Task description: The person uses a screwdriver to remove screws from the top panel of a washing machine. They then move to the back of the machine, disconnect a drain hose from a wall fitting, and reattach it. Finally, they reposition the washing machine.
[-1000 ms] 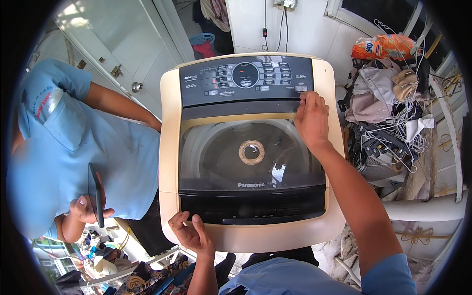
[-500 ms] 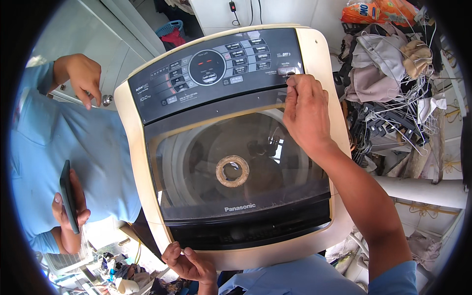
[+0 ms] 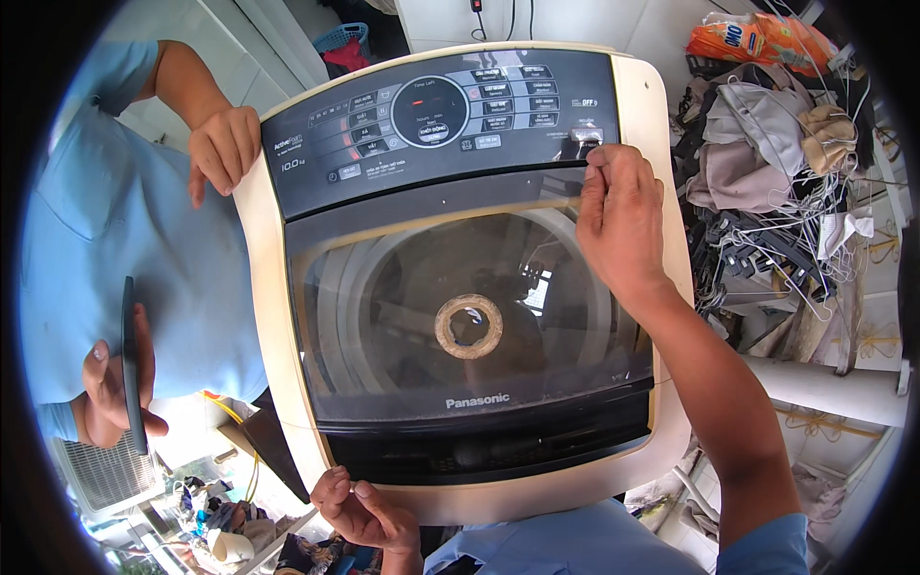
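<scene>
A top-loading washing machine (image 3: 251,235) with a cream frame fills the middle. Its dark control panel (image 3: 326,182) shows a small red light on the round display. Below lies the shut see-through lid (image 3: 383,374), with a worn, ring-shaped disc (image 3: 469,326) on it. My right hand (image 3: 625,216) is at the panel's lower right corner, thumb and forefinger together just under the silver power button (image 3: 586,136). Anything between those fingertips is hidden. My left hand (image 3: 369,513) rests at the machine's front left edge, fingers curled; whether they hold anything cannot be made out.
At left, a person in blue (image 3: 163,287) has one hand (image 3: 225,149) on the machine's edge and a dark phone (image 3: 131,364) in the other. Clothes and wire hangers (image 3: 767,240) pile up at right, under an orange bag (image 3: 757,40). A blue basket (image 3: 342,38) stands behind.
The view has shifted slightly. The other person's upper hand has come down onto the machine's left edge. The display's red marks look different. My hands keep nearly the same places.
</scene>
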### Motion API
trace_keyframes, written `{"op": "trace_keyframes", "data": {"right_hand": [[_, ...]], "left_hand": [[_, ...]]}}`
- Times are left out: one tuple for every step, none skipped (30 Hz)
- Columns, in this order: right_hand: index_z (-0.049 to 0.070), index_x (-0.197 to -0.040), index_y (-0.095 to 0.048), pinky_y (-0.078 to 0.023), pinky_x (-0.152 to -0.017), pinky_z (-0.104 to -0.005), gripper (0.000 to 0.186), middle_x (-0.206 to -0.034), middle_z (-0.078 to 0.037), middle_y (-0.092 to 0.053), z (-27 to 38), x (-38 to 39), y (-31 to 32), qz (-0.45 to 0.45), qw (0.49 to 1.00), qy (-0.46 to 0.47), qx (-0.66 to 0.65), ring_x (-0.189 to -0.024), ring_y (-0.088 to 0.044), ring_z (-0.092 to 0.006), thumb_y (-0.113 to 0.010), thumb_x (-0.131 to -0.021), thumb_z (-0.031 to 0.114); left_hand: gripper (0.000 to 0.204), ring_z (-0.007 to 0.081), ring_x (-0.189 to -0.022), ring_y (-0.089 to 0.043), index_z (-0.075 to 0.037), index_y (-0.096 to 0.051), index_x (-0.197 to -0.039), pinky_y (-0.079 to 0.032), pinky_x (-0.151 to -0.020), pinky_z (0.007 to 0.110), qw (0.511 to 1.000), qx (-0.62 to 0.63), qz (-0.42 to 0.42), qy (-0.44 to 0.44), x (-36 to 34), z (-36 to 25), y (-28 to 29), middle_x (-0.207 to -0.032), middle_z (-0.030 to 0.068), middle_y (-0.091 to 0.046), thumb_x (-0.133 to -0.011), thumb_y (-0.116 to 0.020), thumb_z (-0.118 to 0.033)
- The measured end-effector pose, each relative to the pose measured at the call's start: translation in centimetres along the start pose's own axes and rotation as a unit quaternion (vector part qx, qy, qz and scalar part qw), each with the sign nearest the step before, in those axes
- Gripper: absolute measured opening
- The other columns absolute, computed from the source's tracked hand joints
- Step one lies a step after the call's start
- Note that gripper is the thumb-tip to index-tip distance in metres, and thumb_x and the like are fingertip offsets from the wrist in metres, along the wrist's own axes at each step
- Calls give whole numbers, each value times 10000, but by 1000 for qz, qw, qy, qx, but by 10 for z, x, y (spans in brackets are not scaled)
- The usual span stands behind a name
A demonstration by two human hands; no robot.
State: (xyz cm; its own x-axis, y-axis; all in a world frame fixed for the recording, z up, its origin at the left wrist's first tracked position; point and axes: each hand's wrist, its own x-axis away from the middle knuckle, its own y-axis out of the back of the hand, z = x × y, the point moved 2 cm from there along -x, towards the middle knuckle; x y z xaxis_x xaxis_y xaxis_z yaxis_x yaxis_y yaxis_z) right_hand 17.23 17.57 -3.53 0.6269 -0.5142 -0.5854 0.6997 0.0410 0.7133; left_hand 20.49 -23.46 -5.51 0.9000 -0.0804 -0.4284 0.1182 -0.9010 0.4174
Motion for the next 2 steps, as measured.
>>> {"op": "trace_keyframes", "data": {"right_hand": [[66, -1096, -530, -419, -810, -440, 226, -1071, -66, -622, 0, 0, 0, 2, 1000, -2, 0, -962, -588, -283, -612, -897, -1], [72, -1105, -534, -419, -814, -440, 220, -1081, -69, -626, 0, 0, 0, 0, 1000, 1, 11, -974, -592, -282, -610, -906, 14]], "left_hand": [[175, 207, -1118, -510, -55, -527, -1161, -404, -996, 328, 1000, 4, -1, -2, 0, 1, 1, -1166, 105, -508, -994, -536, -4], [178, 215, -1126, -509, -56, -528, -1168, -401, -1015, 337, 1000, -1, 3, -7, 0, 0, 1, -1177, 105, -510, -997, -542, -12]]}}
